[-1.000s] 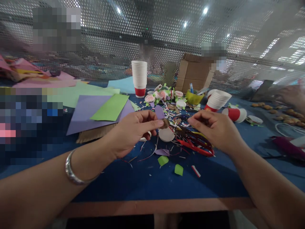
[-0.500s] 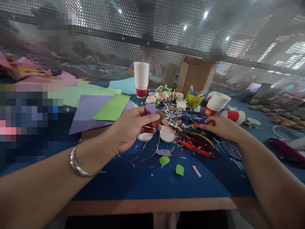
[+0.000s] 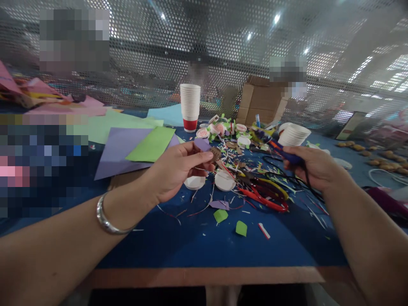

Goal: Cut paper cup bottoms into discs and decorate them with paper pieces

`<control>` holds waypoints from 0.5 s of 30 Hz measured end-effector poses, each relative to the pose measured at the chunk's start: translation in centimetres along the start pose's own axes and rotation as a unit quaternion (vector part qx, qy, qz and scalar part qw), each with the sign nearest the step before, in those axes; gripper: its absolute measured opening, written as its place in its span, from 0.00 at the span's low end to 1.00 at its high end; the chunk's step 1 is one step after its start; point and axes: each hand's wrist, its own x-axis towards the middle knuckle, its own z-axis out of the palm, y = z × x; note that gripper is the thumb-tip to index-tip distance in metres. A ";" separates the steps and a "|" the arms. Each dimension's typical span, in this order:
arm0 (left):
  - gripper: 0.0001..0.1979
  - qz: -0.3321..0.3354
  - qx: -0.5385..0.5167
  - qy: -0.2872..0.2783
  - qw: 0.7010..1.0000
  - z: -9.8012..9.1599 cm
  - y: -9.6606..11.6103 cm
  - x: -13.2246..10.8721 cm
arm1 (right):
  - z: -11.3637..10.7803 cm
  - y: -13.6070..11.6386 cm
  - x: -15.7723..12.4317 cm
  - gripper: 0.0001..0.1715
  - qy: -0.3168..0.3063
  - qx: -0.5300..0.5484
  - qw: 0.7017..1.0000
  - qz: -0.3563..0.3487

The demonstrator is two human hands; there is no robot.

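Pinched in my left hand (image 3: 188,163) are a small purple paper piece (image 3: 201,145) and a bit of brown cardboard (image 3: 216,154). My right hand (image 3: 314,165) is wrapped round a blue and orange corded tool (image 3: 288,155), which looks like a glue gun, its tip pointing up and left. A black cord (image 3: 308,182) hangs from it. Below my left hand lie two white discs (image 3: 225,180) (image 3: 195,182). Red-handled scissors (image 3: 264,199) and a yellow-handled tool (image 3: 276,187) lie between my hands. Purple (image 3: 219,205) and green paper bits (image 3: 241,228) rest nearer the front edge.
Stacked paper cups (image 3: 190,106) stand at the back, with another stack (image 3: 293,135) tilted on the right. Large purple (image 3: 111,148) and green sheets (image 3: 151,144) lie left. A cardboard box (image 3: 261,102) is behind decorated discs (image 3: 219,128). Scraps litter the middle.
My right hand has closed round the blue and orange tool and lifted it off the table, its tip now up and left. My left hand has barely moved.
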 end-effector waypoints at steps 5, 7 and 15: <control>0.10 0.000 -0.011 -0.008 1.000 0.0 -0.1 0.0 | 0.8 -2.5 -1.6 0.03 -0.003 0.142 0.988 0.061; 0.10 -0.002 -0.015 -0.015 1.000 0.0 -0.1 -0.1 | 1.2 -3.2 -2.4 0.06 -0.023 0.188 0.980 0.059; 0.08 0.005 -0.053 -0.038 0.998 0.5 0.2 -0.4 | 2.3 -2.8 -4.3 0.18 -0.149 0.231 0.960 0.063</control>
